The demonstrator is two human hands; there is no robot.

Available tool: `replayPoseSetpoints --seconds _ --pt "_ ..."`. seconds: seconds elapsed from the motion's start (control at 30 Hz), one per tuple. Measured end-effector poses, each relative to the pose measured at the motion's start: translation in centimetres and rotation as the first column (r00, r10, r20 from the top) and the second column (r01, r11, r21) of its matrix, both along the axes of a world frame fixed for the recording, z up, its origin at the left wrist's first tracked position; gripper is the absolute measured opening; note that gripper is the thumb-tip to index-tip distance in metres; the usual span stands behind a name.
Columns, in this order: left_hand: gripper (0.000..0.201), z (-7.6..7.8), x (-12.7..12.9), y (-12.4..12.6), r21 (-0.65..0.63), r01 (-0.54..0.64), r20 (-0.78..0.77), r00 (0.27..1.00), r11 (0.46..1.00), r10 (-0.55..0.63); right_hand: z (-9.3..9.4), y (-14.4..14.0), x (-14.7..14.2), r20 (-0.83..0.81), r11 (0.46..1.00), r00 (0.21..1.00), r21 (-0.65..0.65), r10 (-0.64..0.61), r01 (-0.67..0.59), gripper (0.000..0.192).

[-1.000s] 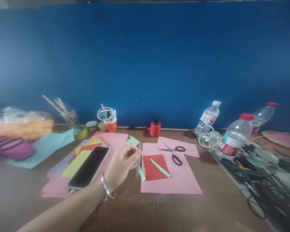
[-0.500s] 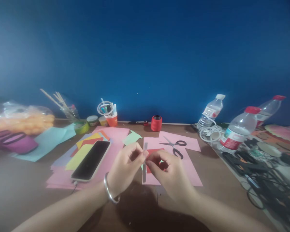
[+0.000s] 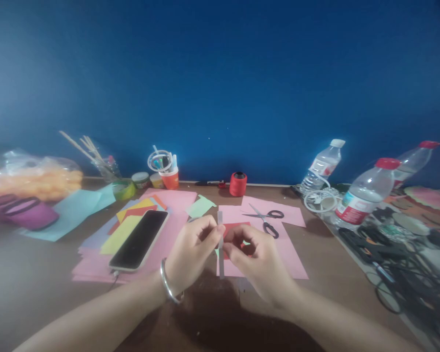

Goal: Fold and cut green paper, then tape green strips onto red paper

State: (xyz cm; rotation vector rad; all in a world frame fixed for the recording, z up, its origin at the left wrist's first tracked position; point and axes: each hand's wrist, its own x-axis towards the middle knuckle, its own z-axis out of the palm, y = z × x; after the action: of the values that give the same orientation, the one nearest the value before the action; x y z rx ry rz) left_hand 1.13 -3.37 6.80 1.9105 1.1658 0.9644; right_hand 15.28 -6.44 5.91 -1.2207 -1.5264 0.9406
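Observation:
Between my two hands a narrow greyish strip, which looks like tape, stands nearly upright in view. My left hand is closed, its thumb and forefinger pinching the strip's upper half. Just below that, my right hand is closed too, fingertips together at the strip's right edge. Behind the hands lie a pink sheet and a red paper piece, partly hidden by the right hand. Scissors with black handles rest with parted blades on the pink paper.
To the left, a phone lies on stacked coloured paper. A red thread spool and an orange cup with pens stand by the wall. Bottles and tangled cables crowd the right side.
Both hands keep their pinch by the strip, with only a slight shift of the fingers. The whole view has moved a little.

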Motion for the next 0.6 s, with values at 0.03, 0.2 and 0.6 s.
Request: replayPoseSetpoints --seconds 0.03,0.2,0.6 --pt "0.031 0.0 0.02 -0.04 0.007 -0.002 -0.005 1.0 1.0 0.002 0.0 -0.02 -0.01 0.0 1.0 1.0 0.001 -0.002 0.002 0.007" --pt "0.03 0.08 0.04 -0.27 0.024 0.008 -0.017 1.0 1.0 -0.008 -0.18 0.11 -0.02 0.022 1.0 1.0 0.029 0.0 0.0 0.012" --pt "0.03 -0.58 0.02 -0.16 0.017 -0.01 -0.015 1.0 1.0 0.01 0.28 0.0 0.28 -0.056 0.998 0.998 -0.048 0.036 -0.038 0.011"
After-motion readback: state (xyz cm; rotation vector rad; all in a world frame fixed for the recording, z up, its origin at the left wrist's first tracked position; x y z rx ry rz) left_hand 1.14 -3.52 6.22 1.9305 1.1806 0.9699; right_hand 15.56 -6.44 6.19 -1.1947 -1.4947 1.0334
